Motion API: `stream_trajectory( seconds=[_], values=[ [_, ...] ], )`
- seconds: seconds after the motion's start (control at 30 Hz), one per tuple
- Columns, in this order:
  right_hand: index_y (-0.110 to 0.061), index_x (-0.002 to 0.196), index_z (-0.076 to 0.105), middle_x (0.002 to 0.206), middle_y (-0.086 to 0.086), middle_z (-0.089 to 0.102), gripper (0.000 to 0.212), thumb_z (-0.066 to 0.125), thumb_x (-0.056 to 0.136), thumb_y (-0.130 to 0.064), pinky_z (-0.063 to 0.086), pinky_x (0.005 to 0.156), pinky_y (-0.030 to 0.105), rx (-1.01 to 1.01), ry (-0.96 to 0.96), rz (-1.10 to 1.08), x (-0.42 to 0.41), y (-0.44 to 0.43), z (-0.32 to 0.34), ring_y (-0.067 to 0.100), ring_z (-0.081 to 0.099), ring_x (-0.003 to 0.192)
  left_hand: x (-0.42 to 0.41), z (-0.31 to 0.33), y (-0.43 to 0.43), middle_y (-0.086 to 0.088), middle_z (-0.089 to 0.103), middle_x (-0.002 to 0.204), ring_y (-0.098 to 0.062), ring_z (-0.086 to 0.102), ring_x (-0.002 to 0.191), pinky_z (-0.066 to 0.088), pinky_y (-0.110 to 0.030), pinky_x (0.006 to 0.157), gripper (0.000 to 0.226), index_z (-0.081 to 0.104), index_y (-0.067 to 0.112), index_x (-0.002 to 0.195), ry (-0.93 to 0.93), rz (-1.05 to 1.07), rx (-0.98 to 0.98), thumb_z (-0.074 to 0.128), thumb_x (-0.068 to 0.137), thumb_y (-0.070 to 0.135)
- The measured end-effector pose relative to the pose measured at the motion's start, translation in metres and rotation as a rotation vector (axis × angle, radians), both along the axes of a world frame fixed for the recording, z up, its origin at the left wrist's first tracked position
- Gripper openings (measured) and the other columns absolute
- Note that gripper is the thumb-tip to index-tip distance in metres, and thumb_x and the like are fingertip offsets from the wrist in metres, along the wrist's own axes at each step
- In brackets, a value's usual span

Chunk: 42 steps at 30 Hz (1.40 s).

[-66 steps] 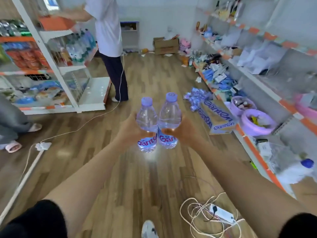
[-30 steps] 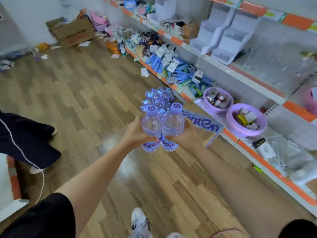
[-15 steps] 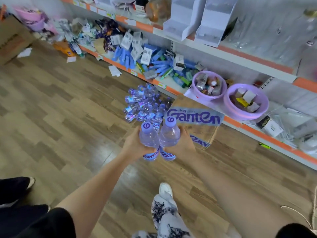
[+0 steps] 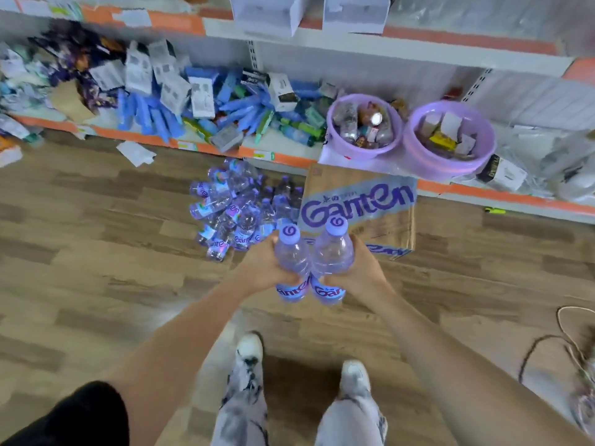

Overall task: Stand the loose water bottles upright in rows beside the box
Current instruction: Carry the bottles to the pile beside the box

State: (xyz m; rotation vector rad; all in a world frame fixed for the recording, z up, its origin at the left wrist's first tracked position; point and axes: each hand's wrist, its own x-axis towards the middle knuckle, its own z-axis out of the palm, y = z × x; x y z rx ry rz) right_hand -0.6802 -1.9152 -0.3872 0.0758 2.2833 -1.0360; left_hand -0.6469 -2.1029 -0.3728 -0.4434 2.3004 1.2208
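While the left hand (image 4: 267, 268) and right hand (image 4: 360, 272) are each gripping a Ganten bottle (image 4: 291, 259) with curled fingers, the bottle heap (image 4: 231, 207) at eleven o'clock is lying jumbled beside the Ganten box (image 4: 357, 204), apparently mostly unsorted.

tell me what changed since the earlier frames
The person walked across the floor to the Ganten box and the pile of loose bottles, now just ahead. Nothing was let go: the left grip still holds the left water bottle and the right grip the right water bottle, upright, side by side.

Wood-plank floor (image 4: 80, 284) runs up to a cluttered white shelf unit (image 4: 322, 37) with orange edging.
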Motion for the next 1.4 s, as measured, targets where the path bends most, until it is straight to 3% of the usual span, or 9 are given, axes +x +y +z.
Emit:
stream_trajectory(
  seconds=[0.07,0.2,0.33,0.67,0.77,0.9,1.0,1.23,1.4],
  values=[
    [-0.029,0.112,0.053,0.104,-0.013,0.066,0.063,0.082,0.057,-0.036,0.051,0.076,0.029,-0.019,-0.008,-0.097,-0.005,-0.007,-0.041,0.011,0.065,0.093,-0.017,-0.047,-0.010,0.017,0.059,0.079,-0.004,0.061,0.081,0.043,-0.005,0.066,0.046,0.056,0.023,0.095,0.023,-0.070,0.018,0.078,0.055,0.023],
    [-0.025,0.113,0.053,0.110,-0.006,0.064,0.062,0.082,0.059,-0.019,0.051,0.082,0.033,-0.054,-0.010,-0.219,-0.010,-0.012,-0.149,0.018,0.064,0.099,-0.037,-0.161,-0.016,0.003,0.066,0.096,-0.020,0.063,0.098,0.053,-0.039,0.086,0.054,0.058,0.026,0.097,0.075,-0.163,0.008,0.069,0.047,0.039],
    [-0.028,0.110,0.056,0.106,-0.008,0.067,0.059,0.080,0.056,-0.028,0.055,0.082,0.035,-0.051,0.004,-0.266,-0.023,-0.015,-0.261,0.015,0.065,0.097,-0.053,-0.267,-0.015,0.005,0.067,0.092,-0.015,0.065,0.089,0.051,-0.025,0.074,0.041,0.060,0.023,0.093,0.138,-0.211,-0.068,0.077,0.057,0.035],
    [-0.027,0.113,0.054,0.100,-0.012,0.064,0.056,0.081,0.064,-0.020,0.046,0.078,0.026,-0.070,0.143,-0.284,-0.069,-0.003,-0.459,0.014,0.062,0.093,-0.097,-0.461,-0.001,-0.001,0.064,0.075,-0.020,0.063,0.079,0.046,-0.026,0.064,0.021,0.057,0.019,0.073,0.274,-0.276,-0.180,0.077,0.068,0.023],
    [-0.022,0.116,0.053,0.097,-0.009,0.060,0.056,0.079,0.067,-0.015,0.046,0.080,0.027,-0.059,0.183,-0.250,-0.079,-0.006,-0.490,0.016,0.060,0.093,-0.105,-0.496,-0.002,-0.005,0.068,0.092,-0.023,0.064,0.088,0.052,-0.033,0.078,0.038,0.063,0.007,0.094,0.319,-0.281,-0.175,0.077,0.065,0.025],
    [-0.013,0.121,0.050,0.103,-0.008,0.045,0.068,0.081,0.061,-0.008,0.037,0.085,0.022,0.008,0.299,-0.178,-0.086,-0.010,-0.515,0.022,0.046,0.119,-0.117,-0.521,-0.005,-0.001,0.064,0.102,-0.020,0.062,0.098,0.040,-0.021,0.074,0.057,0.056,0.015,0.112,0.287,-0.265,-0.213,0.080,0.062,0.026],
    [-0.015,0.122,0.050,0.106,-0.008,0.053,0.068,0.082,0.063,-0.013,0.043,0.090,0.028,0.020,0.308,-0.198,-0.091,-0.009,-0.522,0.021,0.052,0.116,-0.125,-0.523,-0.005,0.001,0.061,0.105,-0.018,0.058,0.100,0.037,-0.020,0.077,0.070,0.047,0.018,0.126,0.281,-0.230,-0.178,0.080,0.065,0.025],
    [-0.026,0.124,0.045,0.106,-0.009,0.060,0.067,0.079,0.067,-0.018,0.045,0.079,0.026,-0.082,0.330,-0.260,-0.091,-0.006,-0.534,0.016,0.059,0.097,-0.125,-0.536,-0.004,-0.003,0.061,0.123,-0.022,0.055,0.115,0.040,-0.023,0.086,0.077,0.041,0.022,0.132,0.347,-0.160,-0.167,0.081,0.066,0.022],
    [-0.017,0.126,0.039,0.116,-0.006,0.043,0.072,0.080,0.067,-0.016,0.046,0.090,0.028,-0.069,0.387,-0.284,-0.089,-0.008,-0.542,0.010,0.048,0.102,-0.123,-0.539,-0.001,-0.006,0.053,0.122,-0.024,0.050,0.118,0.035,-0.023,0.087,0.079,0.039,0.016,0.131,0.381,-0.101,-0.179,0.082,0.066,0.021]
  ],
)
